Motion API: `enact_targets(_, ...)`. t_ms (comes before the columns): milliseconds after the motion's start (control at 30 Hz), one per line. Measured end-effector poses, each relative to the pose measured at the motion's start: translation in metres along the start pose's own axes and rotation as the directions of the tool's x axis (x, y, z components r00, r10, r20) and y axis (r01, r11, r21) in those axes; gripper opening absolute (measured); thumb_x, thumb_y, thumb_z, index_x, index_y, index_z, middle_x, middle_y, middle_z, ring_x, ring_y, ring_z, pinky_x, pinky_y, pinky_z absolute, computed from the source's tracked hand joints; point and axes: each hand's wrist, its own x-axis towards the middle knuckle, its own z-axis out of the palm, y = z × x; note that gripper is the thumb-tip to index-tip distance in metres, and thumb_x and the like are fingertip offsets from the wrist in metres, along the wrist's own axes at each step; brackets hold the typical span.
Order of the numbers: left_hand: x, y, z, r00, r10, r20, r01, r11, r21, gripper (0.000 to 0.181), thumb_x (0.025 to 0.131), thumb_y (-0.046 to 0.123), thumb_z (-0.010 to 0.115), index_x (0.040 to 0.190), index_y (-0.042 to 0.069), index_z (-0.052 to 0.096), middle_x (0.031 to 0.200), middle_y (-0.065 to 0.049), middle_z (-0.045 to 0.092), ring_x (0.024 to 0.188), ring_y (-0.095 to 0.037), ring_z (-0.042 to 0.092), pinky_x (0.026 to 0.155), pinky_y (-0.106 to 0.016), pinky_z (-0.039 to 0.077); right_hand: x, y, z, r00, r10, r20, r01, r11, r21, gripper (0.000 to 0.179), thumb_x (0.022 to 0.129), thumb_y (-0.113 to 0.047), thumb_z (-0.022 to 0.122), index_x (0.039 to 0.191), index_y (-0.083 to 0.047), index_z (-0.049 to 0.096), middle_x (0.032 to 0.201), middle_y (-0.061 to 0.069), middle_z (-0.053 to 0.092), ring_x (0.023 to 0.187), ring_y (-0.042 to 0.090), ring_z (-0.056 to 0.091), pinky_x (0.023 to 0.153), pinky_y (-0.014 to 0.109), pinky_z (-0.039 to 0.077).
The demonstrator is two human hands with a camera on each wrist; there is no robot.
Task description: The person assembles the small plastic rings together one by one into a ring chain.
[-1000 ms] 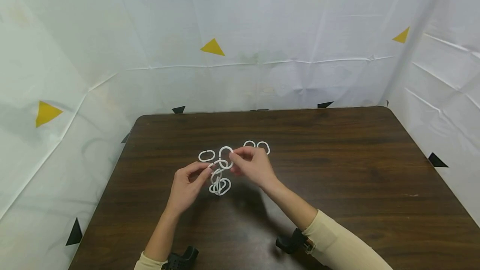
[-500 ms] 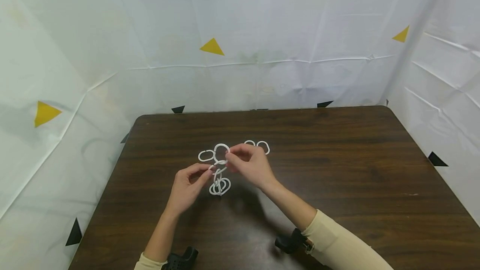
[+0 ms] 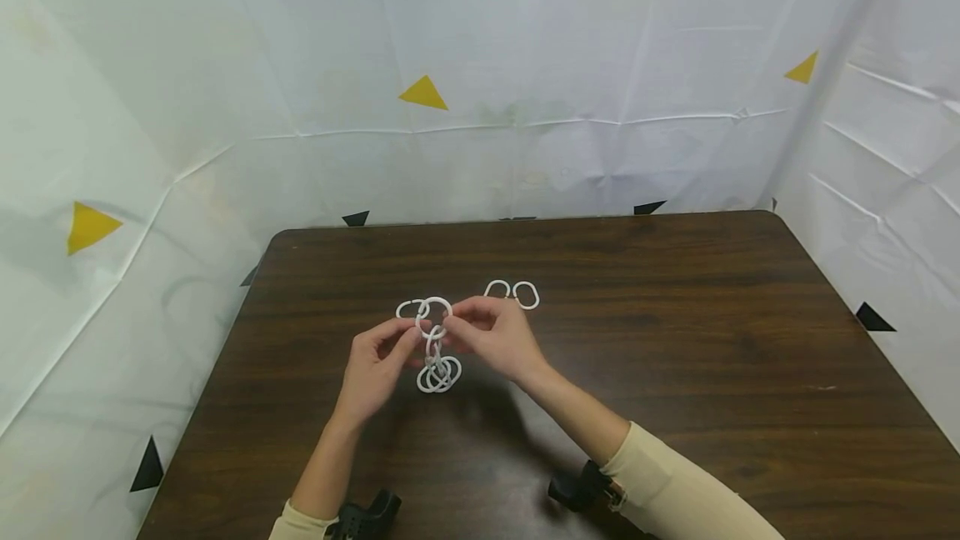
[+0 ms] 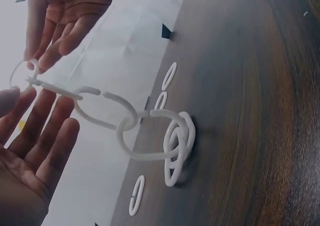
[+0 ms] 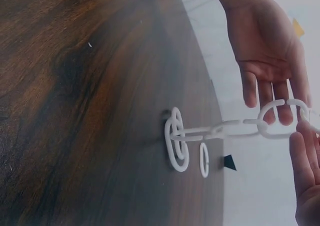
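A chain of white plastic C-links [image 4: 150, 157], each with a small gap, hangs between my hands. Its lower links [image 3: 438, 390] lie bunched on the table. My right hand [image 3: 497, 337] pinches the top link [image 3: 435, 300] at its right side between thumb and fingers. My left hand [image 3: 377, 362] pinches at the left side, where the top link meets the chain. In the left wrist view, the thumb and index finger are at that joint while the other fingers extend below it. Fingertips of both hands partly cover the joint.
One loose oval link [image 3: 403, 304] lies just behind my left hand, partly overlapped by the top link. Two more loose links, one left [image 3: 497, 282] and one right [image 3: 537, 297], lie beyond my right hand. The dark wooden table [image 3: 675, 357] meets white sheeting [image 3: 570, 165] behind.
My right hand has moved left and slightly down with the top link, toward my left hand. The two hands are now closer together. The loose links have stayed put.
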Motion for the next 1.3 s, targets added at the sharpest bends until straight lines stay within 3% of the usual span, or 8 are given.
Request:
enact_targets(233,-0.001,0.001,0.000,0.999,-0.003,-0.046,0.001,0.999,-0.046,0.019,0.097,0.008,0.061,0.106,-0.008,0.067,0.103,-0.026,0.066,0.082,-0.022,0.069,0.065,-0.037,0.060,0.005,0.002,-0.016,0.995,-0.004,0.100,0.018,0.990,-0.138,0.018,0.088,-0.001,0.071,0.104,0.007,0.070,0.092,0.018,0.072,0.079,0.029,0.071,0.067,0.046,0.059)
enact_targets(367,-0.001,0.001,-0.001,0.998,-0.004,-0.056,0.000,0.998,-0.067,0.019,0.097,0.008,0.061,0.105,-0.008,0.067,0.101,-0.025,0.067,0.079,-0.023,0.070,0.065,-0.038,0.060,0.014,0.010,-0.044,0.998,0.015,0.059,0.009,0.926,-0.378,0.019,0.089,-0.004,0.070,0.107,-0.001,0.072,0.100,0.011,0.072,0.085,0.023,0.070,0.070,0.039,0.059)
enact_targets(433,-0.001,0.001,-0.001,0.999,-0.005,-0.053,0.001,0.997,-0.073,0.019,0.097,0.008,0.061,0.105,-0.008,0.067,0.100,-0.023,0.068,0.079,-0.024,0.071,0.065,-0.038,0.059,0.019,0.019,-0.062,1.000,0.013,0.009,-0.006,0.837,-0.548,0.018,0.090,-0.007,0.070,0.108,-0.004,0.072,0.101,0.008,0.071,0.087,0.021,0.068,0.073,0.037,0.057)
enact_targets(600,-0.001,0.002,-0.001,0.999,-0.012,-0.046,0.009,0.997,-0.081,0.018,0.096,0.008,0.063,0.104,-0.007,0.067,0.101,-0.023,0.068,0.079,-0.026,0.071,0.065,-0.038,0.059,0.022,0.049,-0.102,1.000,0.012,0.014,0.006,0.494,-0.869,0.029,0.093,-0.008,0.063,0.122,-0.006,0.067,0.116,0.008,0.066,0.099,0.026,0.063,0.078,0.042,0.053)
enact_targets(767,-0.002,0.002,-0.001,0.999,-0.017,-0.042,0.014,0.998,-0.061,0.016,0.096,0.007,0.063,0.104,-0.007,0.068,0.104,-0.030,0.065,0.080,-0.031,0.070,0.065,-0.037,0.059,0.017,0.072,-0.120,0.986,0.053,0.156,0.132,0.313,-0.941,0.034,0.097,-0.007,0.059,0.131,-0.006,0.063,0.137,0.013,0.056,0.119,0.034,0.055,0.083,0.048,0.052)
enact_targets(867,-0.002,0.001,-0.002,0.999,-0.014,-0.043,0.012,0.998,-0.057,0.016,0.096,0.006,0.063,0.104,-0.007,0.068,0.104,-0.030,0.065,0.081,-0.033,0.069,0.065,-0.036,0.059,0.017,0.077,-0.123,0.985,0.023,0.170,0.155,0.301,-0.941,0.027,0.095,-0.008,0.060,0.121,-0.006,0.069,0.131,0.011,0.059,0.115,0.032,0.057,0.083,0.047,0.052)
enact_targets(1067,-0.002,0.001,-0.002,0.999,0.000,-0.035,-0.001,0.999,-0.049,0.018,0.096,0.007,0.063,0.104,-0.008,0.067,0.102,-0.024,0.068,0.081,-0.032,0.069,0.064,-0.036,0.059,0.018,0.077,-0.124,0.997,-0.054,0.052,0.069,0.374,-0.925,0.012,0.089,-0.010,0.069,0.099,-0.011,0.077,0.100,0.000,0.067,0.091,0.021,0.065,0.075,0.042,0.054)
enact_targets(1300,-0.003,0.001,-0.001,1.000,0.001,-0.030,-0.002,0.999,-0.037,0.017,0.095,0.008,0.064,0.105,-0.006,0.068,0.100,-0.017,0.070,0.079,-0.032,0.069,0.064,-0.035,0.059,0.016,0.084,-0.125,0.996,-0.060,-0.067,-0.044,0.331,-0.942,0.019,0.086,-0.022,0.077,0.102,-0.013,0.076,0.092,0.001,0.062,0.080,0.019,0.061,0.065,0.041,0.053)
